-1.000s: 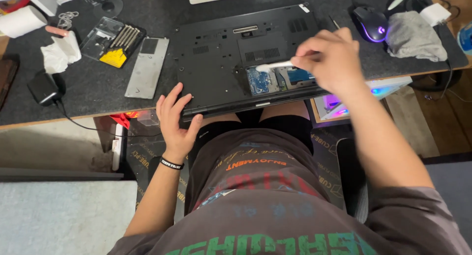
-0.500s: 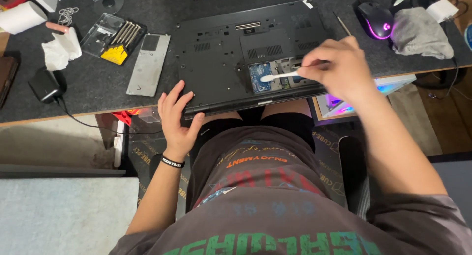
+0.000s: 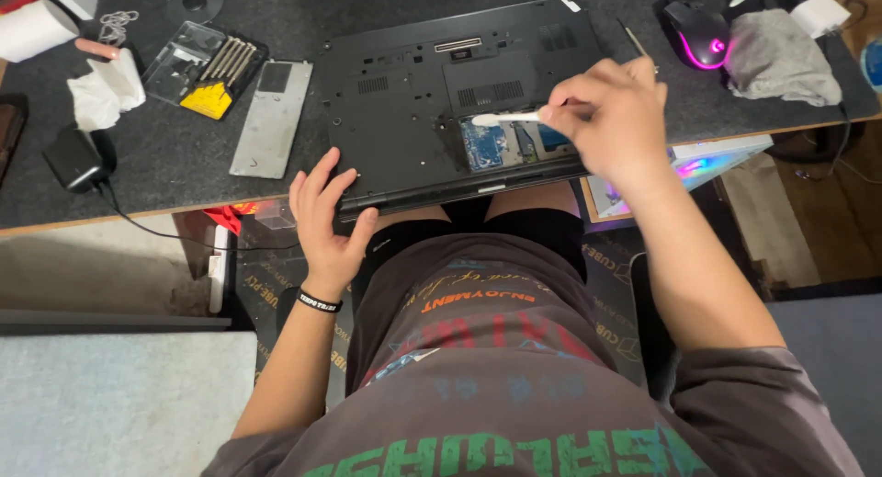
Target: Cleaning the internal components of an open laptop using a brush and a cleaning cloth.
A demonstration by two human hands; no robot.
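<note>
Right hand (image 3: 611,119) pinches a white swab (image 3: 507,119) over the laptop's (image 3: 441,100) open bay; left hand (image 3: 323,215), fingers spread, grips nothing, bracing its corner

Left hand (image 3: 326,215) splayed flat, right hand (image 3: 611,119) seemingly pinching

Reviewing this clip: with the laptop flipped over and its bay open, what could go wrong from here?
1. The laptop overhangs the desk edge, steadied only by the left hand at its corner; it might tip toward the lap.
2. The right hand holds a white swab over the open bay; pressing hard could shed fibres on the exposed boards or strain them.
3. The removed cover plate lies loose nearby and could get knocked.
</note>
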